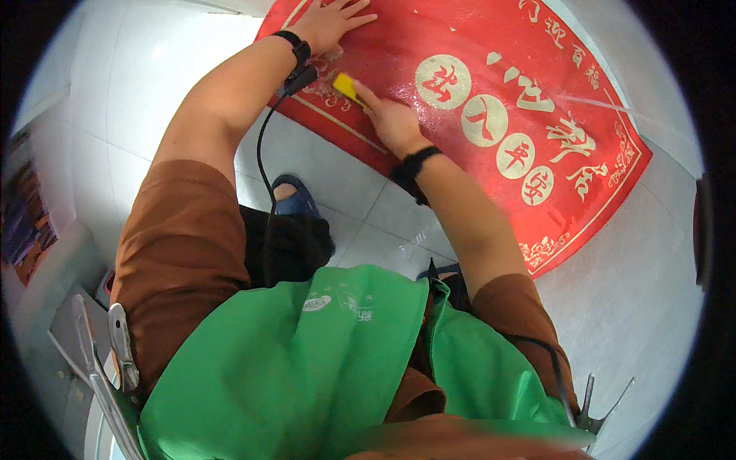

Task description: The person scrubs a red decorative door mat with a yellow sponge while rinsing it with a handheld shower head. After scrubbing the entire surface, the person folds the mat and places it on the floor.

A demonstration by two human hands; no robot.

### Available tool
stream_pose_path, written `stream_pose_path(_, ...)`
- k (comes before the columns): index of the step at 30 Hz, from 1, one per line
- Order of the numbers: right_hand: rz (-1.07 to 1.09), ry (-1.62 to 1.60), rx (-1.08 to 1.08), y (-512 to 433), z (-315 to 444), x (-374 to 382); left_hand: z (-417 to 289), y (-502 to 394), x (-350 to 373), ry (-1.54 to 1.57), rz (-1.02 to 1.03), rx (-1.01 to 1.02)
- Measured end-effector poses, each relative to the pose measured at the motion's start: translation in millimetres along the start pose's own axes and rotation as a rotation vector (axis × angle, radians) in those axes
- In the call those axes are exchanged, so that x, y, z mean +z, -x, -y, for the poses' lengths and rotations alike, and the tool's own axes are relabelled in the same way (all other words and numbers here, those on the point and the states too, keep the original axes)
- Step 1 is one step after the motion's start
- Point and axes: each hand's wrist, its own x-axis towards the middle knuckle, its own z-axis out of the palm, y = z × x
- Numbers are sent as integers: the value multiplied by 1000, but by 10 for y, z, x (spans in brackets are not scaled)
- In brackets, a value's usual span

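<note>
A red doormat with cream characters and floral corners lies on the tiled floor. My left hand rests flat on its upper left part, fingers spread. My right hand grips a yellow tool, perhaps a brush or scraper, over the mat near its left floral corner. Its working edge is too blurred to tell. Wet-looking shine and small light specks show on the mat. A black device with a cable hangs at my left wrist.
Grey floor tiles surround the mat. My feet in dark blue slippers stand below its near edge. A thin pale streak crosses the mat's right side. The black cable runs down from my left wrist. Metal clip-like parts flank my body.
</note>
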Motion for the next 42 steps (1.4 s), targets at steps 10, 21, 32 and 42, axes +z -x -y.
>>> stream_pose_path(10,-478,-216,668,801,-953,-1009,-166,63,-166,-67,37,-52)
stream_pose_path(21,-343,123,261,770,-683,-1031,244,-483,-55,-303,-84,-145)
stream_pose_path(32,-341,165,313,707,-822,-726,162,-456,-84,-266,-70,-150)
stream_pose_path(42,-420,162,191,109,-807,-811,52,-284,30,-238,-16,-106)
